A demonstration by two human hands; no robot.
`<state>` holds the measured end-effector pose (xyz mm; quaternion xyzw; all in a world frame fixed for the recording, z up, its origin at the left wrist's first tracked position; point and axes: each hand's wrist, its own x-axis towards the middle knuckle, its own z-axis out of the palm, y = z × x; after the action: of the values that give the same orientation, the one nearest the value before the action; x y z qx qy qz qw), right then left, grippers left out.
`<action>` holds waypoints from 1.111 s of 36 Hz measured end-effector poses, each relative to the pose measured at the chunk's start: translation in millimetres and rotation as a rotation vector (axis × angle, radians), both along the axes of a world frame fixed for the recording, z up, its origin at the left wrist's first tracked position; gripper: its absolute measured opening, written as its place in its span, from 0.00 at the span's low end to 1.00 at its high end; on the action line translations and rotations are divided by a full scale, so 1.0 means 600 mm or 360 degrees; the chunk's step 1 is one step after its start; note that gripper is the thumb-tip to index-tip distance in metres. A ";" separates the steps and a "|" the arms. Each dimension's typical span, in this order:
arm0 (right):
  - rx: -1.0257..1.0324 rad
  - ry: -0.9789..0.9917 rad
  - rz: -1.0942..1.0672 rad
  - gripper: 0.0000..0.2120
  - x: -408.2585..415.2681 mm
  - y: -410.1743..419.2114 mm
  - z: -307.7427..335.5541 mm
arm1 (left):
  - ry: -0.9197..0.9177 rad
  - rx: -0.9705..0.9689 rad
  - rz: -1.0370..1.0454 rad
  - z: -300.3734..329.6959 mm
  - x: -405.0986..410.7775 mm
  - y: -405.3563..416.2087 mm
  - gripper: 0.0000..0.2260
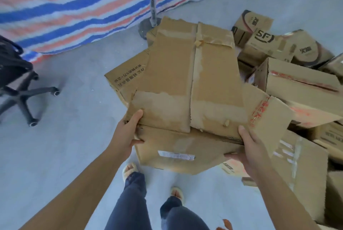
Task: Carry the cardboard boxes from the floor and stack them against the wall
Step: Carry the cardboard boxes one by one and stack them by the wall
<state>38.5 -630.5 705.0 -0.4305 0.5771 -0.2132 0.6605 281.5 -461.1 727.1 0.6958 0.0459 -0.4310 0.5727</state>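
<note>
Two hands: both grip one flattened cardboard box (187, 88), held off the floor in front of the person.
Left hand (128, 131): thumb lies on top of the box's near left corner, fingers curl under its edge.
Right hand (248, 148): thumb presses on the top face near the right corner, fingers wrap below.
Held box: worn brown cardboard, torn tape strips across the top, a centre seam running away from the person, red printing at its right corner; a white label (176, 155) sits on the near flap.
Second box (128, 75): black printed characters on its side, just behind and under the held box's left edge; whether they touch cannot be told.
Box pile (300, 84): many cardboard boxes heaped on the floor at the right, several with round black logos, one reading "SF" (264, 37).
Floor (74, 118): pale grey.
Tarpaulin (65, 6): blue, red and white stripes, at the far left.
Fan stand (153, 10): black pole on a round base, behind the held box.
Office chair (18, 81): black, wheeled, at the left edge.
</note>
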 end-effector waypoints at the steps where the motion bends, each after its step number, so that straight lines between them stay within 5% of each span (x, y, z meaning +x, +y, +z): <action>1: -0.0006 -0.0005 0.0037 0.08 -0.005 0.004 0.008 | -0.0005 -0.0010 0.0047 0.008 -0.013 0.017 0.17; 7: -0.0059 -0.0066 0.0312 0.11 -0.013 0.040 0.046 | -0.0041 -0.0069 0.0295 0.041 -0.072 0.120 0.11; 16: -0.0106 -0.0089 0.0752 0.11 0.001 0.166 0.066 | -0.0119 -0.0086 0.0661 0.066 -0.157 0.327 0.15; 32: -0.0096 -0.0248 0.1719 0.05 -0.041 0.625 0.107 | -0.0269 0.0021 0.1645 0.104 -0.502 0.832 0.09; 40: -0.0022 -0.0272 0.2247 0.11 -0.050 0.825 0.102 | -0.0310 0.0137 0.2124 0.135 -0.656 0.993 0.08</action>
<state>8.5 -135.6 766.5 -0.6875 0.1053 0.2291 0.6810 -111.9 134.9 808.1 0.5762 0.4312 0.0821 0.6894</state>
